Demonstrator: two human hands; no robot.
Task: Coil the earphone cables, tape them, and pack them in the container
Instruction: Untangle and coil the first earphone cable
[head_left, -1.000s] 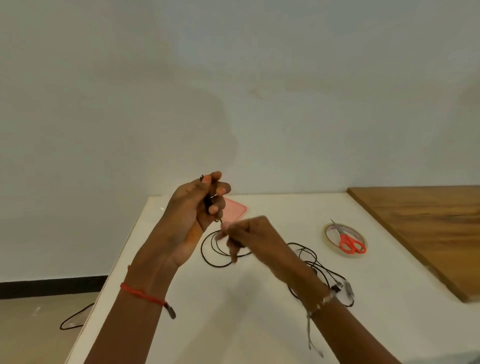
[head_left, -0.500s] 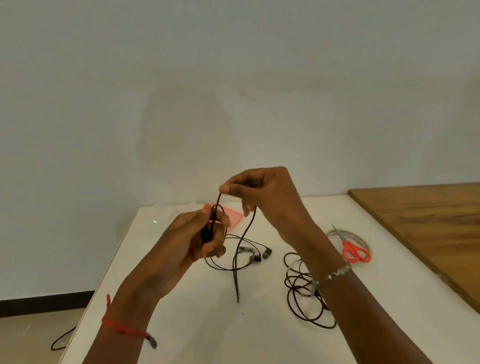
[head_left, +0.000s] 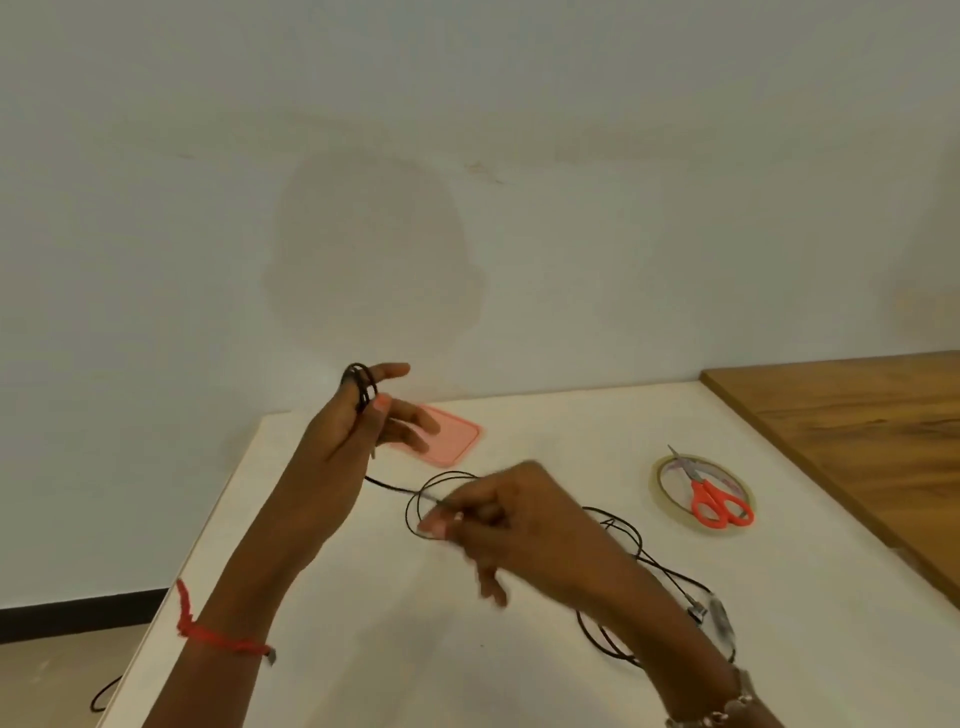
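My left hand is raised above the white table, fingers stretched out, with a black earphone cable looped round the index finger and the thumb pressing the loops. The cable runs down to my right hand, which pinches it low over the table. A second tangle of black earphone cable lies on the table behind my right forearm. A pink container lid lies flat behind my left hand. No container body is in view.
A roll of clear tape sits right of centre with orange-handled scissors lying on it. A wooden board covers the table's right side. The table's left edge drops to the floor, where another cable lies.
My right hand dropped from above my left hand to low over the table, drawing the cable down. My left hand rose and its fingers spread, with more loops round the index finger.
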